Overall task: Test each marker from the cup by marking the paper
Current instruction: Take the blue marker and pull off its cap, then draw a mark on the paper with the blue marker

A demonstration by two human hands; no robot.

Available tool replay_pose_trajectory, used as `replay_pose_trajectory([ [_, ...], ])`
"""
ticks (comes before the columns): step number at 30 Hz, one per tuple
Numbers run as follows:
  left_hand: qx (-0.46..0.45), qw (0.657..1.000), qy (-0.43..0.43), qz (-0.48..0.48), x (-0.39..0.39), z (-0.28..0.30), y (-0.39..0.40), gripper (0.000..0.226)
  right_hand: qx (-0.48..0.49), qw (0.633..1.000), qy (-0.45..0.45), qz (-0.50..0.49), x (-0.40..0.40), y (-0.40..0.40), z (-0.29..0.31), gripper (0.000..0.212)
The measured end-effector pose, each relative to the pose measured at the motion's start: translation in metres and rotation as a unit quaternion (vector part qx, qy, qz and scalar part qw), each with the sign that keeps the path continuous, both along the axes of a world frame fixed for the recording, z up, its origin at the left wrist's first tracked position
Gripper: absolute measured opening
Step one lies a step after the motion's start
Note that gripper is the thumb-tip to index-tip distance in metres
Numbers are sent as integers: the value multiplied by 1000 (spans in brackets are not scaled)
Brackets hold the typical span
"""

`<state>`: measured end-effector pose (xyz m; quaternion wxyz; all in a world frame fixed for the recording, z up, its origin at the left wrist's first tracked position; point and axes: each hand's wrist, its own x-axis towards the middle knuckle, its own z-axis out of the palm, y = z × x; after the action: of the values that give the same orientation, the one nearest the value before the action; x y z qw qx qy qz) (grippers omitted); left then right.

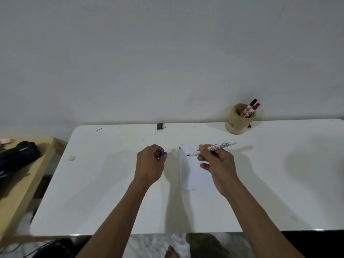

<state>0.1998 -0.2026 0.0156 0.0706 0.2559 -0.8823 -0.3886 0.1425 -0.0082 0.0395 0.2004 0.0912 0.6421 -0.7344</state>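
My right hand [216, 164] grips an uncapped white board marker [220, 145], its dark tip pointing left just above the top of the paper [193, 172]. The paper is a white sheet lying in the middle of the white table [111, 192], partly hidden under my right hand. My left hand [149, 163] is closed around the marker's blue cap [163, 153], left of the paper. A tan cup [239, 121] stands at the table's back right edge and holds two markers [250, 108], one black-capped, one red-capped.
A small black object [160, 126] sits at the table's back edge against the wall. A wooden bench [24, 183] with a dark bag [17, 157] stands to the left. A bare foot [171, 252] shows below the table's front edge.
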Motion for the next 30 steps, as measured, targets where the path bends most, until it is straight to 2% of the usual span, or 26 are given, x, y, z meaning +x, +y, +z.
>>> replay_pose_trajectory([
  [12,-77,987,-136,-31,-79,-44,-16,10,34,999,-24,3,-64,-7,-30,5],
  [20,-79,983,-165,-32,-85,-48,-16,13,43,998,-43,6,-70,-6,-42,6],
  [22,-72,983,-168,-21,-82,-46,-15,22,43,998,-42,9,-69,-5,-44,5],
  [25,-50,988,-142,38,-65,-41,-8,46,42,999,-27,10,-66,-2,-45,5],
  [27,-63,994,-71,52,-47,-42,3,43,39,999,-11,11,-64,-1,-47,11],
  [30,-136,990,0,-41,-22,-58,23,36,41,999,12,27,-62,-2,-52,15],
])
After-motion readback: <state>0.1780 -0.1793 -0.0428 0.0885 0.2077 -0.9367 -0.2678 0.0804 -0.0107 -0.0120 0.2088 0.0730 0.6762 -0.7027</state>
